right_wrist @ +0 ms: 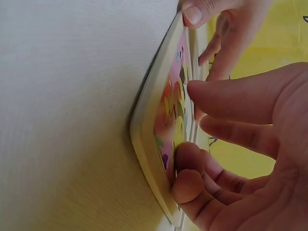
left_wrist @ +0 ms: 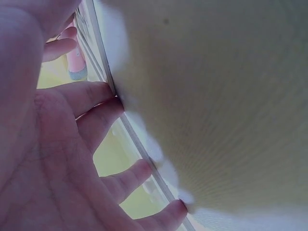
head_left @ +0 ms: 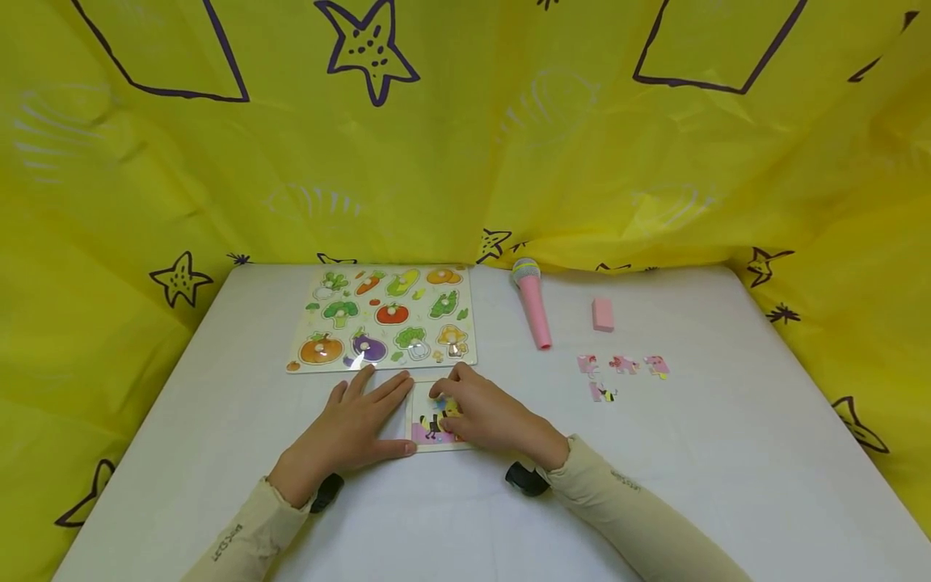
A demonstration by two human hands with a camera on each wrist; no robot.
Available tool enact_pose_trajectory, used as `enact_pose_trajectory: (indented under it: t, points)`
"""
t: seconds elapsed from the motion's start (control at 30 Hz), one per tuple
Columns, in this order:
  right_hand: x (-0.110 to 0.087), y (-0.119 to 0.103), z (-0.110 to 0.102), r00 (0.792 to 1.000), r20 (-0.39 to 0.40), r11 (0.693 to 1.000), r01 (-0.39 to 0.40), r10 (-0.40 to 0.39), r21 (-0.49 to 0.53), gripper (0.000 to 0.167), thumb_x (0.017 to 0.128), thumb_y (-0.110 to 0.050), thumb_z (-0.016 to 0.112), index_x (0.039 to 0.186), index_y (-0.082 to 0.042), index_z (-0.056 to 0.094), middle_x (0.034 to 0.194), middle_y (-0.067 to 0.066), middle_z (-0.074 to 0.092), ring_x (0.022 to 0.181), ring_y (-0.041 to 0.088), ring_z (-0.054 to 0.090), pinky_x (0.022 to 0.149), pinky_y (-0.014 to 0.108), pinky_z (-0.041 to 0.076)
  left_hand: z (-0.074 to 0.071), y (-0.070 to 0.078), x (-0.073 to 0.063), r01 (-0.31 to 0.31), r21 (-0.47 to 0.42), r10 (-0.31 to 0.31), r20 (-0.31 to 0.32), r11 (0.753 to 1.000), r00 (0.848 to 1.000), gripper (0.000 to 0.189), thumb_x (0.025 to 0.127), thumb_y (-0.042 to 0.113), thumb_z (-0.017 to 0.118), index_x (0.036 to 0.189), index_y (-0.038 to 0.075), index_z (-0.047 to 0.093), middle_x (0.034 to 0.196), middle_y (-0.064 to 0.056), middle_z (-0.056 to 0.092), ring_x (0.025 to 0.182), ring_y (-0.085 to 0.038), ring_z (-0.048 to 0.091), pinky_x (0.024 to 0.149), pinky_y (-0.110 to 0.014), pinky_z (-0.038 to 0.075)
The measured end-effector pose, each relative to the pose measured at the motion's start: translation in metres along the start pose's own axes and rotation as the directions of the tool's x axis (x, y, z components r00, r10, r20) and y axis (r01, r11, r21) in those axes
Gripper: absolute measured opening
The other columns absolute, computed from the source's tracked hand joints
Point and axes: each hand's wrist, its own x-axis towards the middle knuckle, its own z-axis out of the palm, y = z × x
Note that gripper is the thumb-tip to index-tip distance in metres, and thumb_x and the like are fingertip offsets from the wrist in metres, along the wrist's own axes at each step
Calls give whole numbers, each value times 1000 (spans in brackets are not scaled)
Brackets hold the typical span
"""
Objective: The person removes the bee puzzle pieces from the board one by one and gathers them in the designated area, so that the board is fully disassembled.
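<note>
In the head view, a small jigsaw puzzle (head_left: 429,437) with a pale frame and a bee picture lies flat on the table. The left hand (head_left: 356,424) spreads its fingers along the puzzle's left side, its thumb touching the near left corner of the frame. Over the puzzle's right part, the right hand (head_left: 483,411) has bent fingers and a thumb touching the pieces. From the right wrist, the thumb (right_wrist: 231,101) and the other fingers (right_wrist: 188,185) touch the picture some way apart, with no piece seen pinched. Part of the picture is hidden under this hand.
Several loose jigsaw pieces (head_left: 624,365) lie to the right. Behind the puzzle is a vegetable peg board (head_left: 342,331). A pink microphone (head_left: 534,311) and a pink block (head_left: 602,315) stand farther back. A yellow patterned curtain (head_left: 465,145) surrounds the white table (head_left: 691,501).
</note>
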Motion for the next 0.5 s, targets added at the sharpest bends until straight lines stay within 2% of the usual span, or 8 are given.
enact_pose_trajectory:
  t: [0.2, 0.5]
  points:
    - [1, 1, 2, 1000, 11, 999, -25, 25, -46, 29, 97, -6, 79, 126, -4, 71, 110, 6, 50, 85, 19, 56, 72, 28, 49, -1, 0, 0, -1, -1, 1, 1, 1000, 1000, 93, 94, 57, 78, 166, 11, 41, 171, -5, 38, 155, -53, 22, 116, -78, 23]
    - [1, 0, 3, 1000, 9, 997, -13, 14, -73, 25, 97, -5, 79, 120, -5, 70, 109, 6, 48, 88, 22, 55, 77, 31, 49, 0, 1, 1, 5, 4, -5, 5, 1000, 1000, 93, 94, 57, 78, 166, 11, 41, 172, -5, 38, 156, -52, 21, 116, -78, 23]
